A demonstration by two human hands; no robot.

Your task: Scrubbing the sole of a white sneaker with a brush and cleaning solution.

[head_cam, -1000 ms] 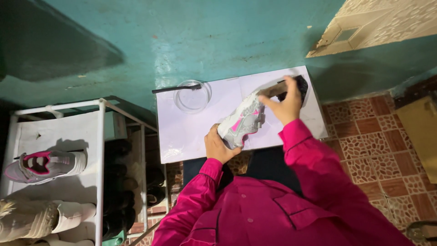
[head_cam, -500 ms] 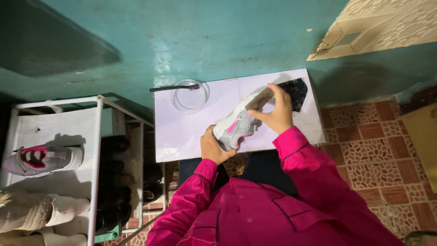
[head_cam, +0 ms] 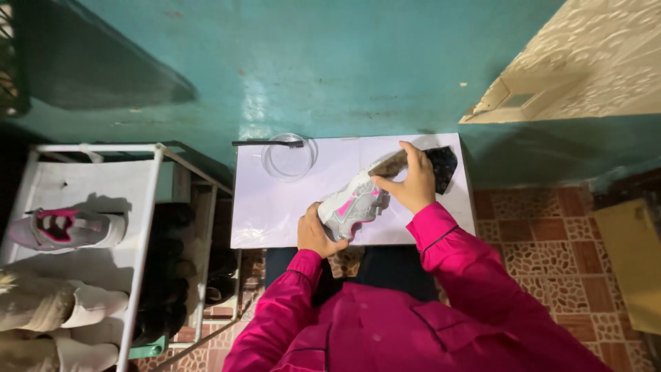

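Over the white desk, the left hand grips a grey-and-pink sneaker from below. Just right of the sneaker, the right hand clasps what looks like a brush. Left of it sits a clear bowl.

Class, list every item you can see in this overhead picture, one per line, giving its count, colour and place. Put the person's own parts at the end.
sneaker: one, grey, white and pink, over the white table, held in the left hand.
brush: one, brownish, pressed on the sneaker, in the right hand.
dark cloth: one, black, table's far right corner.
bowl: one, clear, table's far edge.
toothbrush: one, dark, lying across the bowl.
table: one, white, against the teal wall.
shoe rack: one, white, left of the table.
second sneaker: one, grey and pink, rack's top shelf.
left hand: pink sleeve, gripping the sneaker.
right hand: pink sleeve, holding the brush.
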